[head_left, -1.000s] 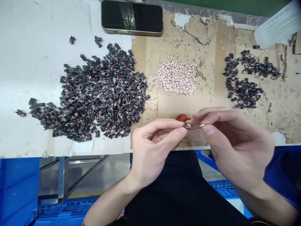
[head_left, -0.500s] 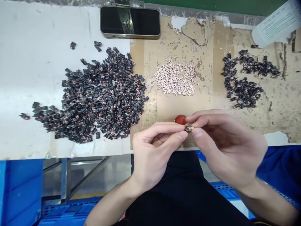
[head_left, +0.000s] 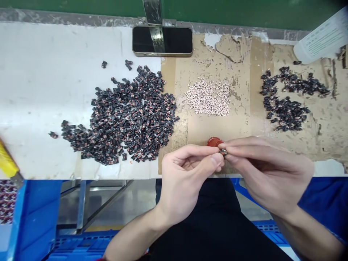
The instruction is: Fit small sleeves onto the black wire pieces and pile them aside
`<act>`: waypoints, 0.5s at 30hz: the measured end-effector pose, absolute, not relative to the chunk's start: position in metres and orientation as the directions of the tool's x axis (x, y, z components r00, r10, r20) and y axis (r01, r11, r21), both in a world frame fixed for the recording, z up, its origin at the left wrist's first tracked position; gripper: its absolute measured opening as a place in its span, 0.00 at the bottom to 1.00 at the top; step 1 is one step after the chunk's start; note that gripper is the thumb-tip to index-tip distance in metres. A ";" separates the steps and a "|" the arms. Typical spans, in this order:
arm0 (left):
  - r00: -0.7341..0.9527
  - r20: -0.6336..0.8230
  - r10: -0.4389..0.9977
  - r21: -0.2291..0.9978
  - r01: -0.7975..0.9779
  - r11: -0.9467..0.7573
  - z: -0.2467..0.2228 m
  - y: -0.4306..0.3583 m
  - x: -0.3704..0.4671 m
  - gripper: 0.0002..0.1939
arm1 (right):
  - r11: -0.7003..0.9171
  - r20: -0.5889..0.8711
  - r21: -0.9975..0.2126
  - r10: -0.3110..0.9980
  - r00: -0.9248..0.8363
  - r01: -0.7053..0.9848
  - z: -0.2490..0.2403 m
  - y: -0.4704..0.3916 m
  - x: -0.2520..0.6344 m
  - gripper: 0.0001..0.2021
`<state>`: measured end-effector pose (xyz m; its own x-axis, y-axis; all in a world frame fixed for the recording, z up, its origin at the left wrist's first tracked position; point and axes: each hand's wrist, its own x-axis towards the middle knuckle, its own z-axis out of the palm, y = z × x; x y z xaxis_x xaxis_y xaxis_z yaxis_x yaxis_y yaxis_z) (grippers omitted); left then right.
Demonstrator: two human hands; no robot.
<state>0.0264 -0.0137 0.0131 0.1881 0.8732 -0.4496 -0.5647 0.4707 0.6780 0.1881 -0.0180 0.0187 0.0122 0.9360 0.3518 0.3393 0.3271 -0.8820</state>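
My left hand (head_left: 187, 174) is closed, thumb and forefinger pinching a small black part (head_left: 223, 151) with a coppery glint. From the other side my right hand (head_left: 269, 170) also pinches, its fingertips pressed at the right end of that part. Whether a small pale piece sits between the right fingertips is hidden. Just behind the fingertips lies a shallow red dish or lid (head_left: 214, 141), partly covered by the fingers. Farther back, a patch of tiny pinkish-white pieces (head_left: 209, 98) is spread on the cardboard (head_left: 241, 123).
To the left spreads a large pile of similar black parts (head_left: 136, 112); a smaller group (head_left: 290, 112) lies right. A phone (head_left: 163, 41) rests at the back edge, a white bottle (head_left: 320, 40) at back right. A yellow-handled tool (head_left: 7, 159) and blue crate (head_left: 38, 217) are left.
The view has shifted, so the table's contents appear farther right and mostly lower. My right fingers have closed in on the black part; the pale bit between the hands no longer shows.
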 end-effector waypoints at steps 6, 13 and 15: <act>0.291 -0.490 0.822 0.574 -0.602 0.556 0.019 -0.009 0.029 0.07 | 0.347 0.375 -0.899 0.925 0.060 0.268 0.019 -0.015 0.185 0.21; 0.279 -0.436 0.856 0.689 -0.509 0.516 0.022 -0.009 0.031 0.13 | 0.349 0.401 -0.875 0.911 0.098 0.336 0.023 -0.013 0.179 0.25; 0.262 -0.412 0.873 0.772 -0.408 0.487 0.017 -0.011 0.029 0.14 | 0.364 0.420 -0.854 0.904 0.078 0.372 0.020 -0.011 0.185 0.24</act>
<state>0.0292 -0.0105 0.0167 0.2618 0.8727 -0.4122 -0.4076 0.4871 0.7724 0.1846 -0.0112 0.0201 0.0783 0.9043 0.4196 0.3718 0.3640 -0.8540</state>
